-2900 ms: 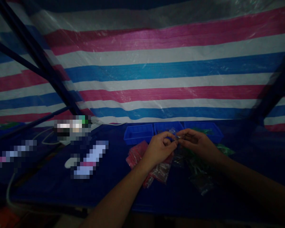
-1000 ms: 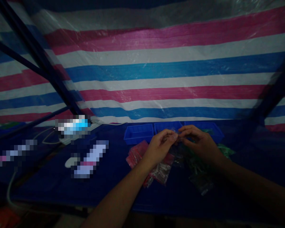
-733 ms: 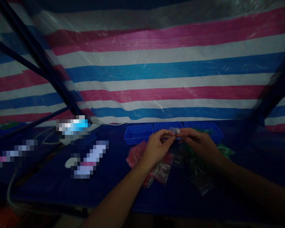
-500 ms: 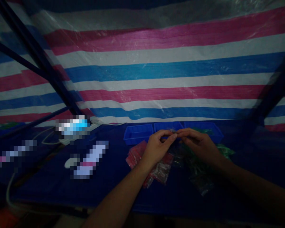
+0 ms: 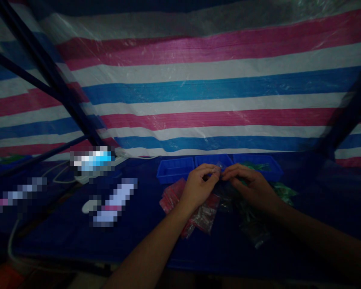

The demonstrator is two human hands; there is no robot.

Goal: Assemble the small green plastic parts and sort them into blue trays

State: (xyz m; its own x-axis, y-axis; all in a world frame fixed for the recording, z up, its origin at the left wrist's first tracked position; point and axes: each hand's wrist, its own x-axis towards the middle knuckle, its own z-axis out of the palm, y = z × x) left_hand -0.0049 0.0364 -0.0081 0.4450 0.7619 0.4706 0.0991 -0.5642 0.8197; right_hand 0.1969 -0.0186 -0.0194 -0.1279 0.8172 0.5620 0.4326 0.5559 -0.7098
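My left hand (image 5: 198,184) is closed, its thumb and fingertips pinching a small clear plastic bag (image 5: 219,165). Close against it, my right hand (image 5: 254,185) has its fingers curled, with the tips at the bag's right edge; the exact grip there is dim. Beneath my left wrist lie red-printed plastic packets (image 5: 205,216) in a loose pile. Green-tinted plastic packets (image 5: 284,192) are partly covered by my right hand, and a clear packet (image 5: 258,235) sticks out below it.
Behind my hands stand a left blue tray (image 5: 175,164), a middle blue tray (image 5: 212,158) and a right blue tray (image 5: 275,168) with green packets inside. To the left are a white rounded object (image 5: 90,206), a blurred-out phone-like shape (image 5: 116,202) and a white power strip (image 5: 87,176).
My fingertips have drawn slightly apart; the right fingers have lowered a little, and more of the clear bag shows above the left fingertips. The packets and trays have stayed put.
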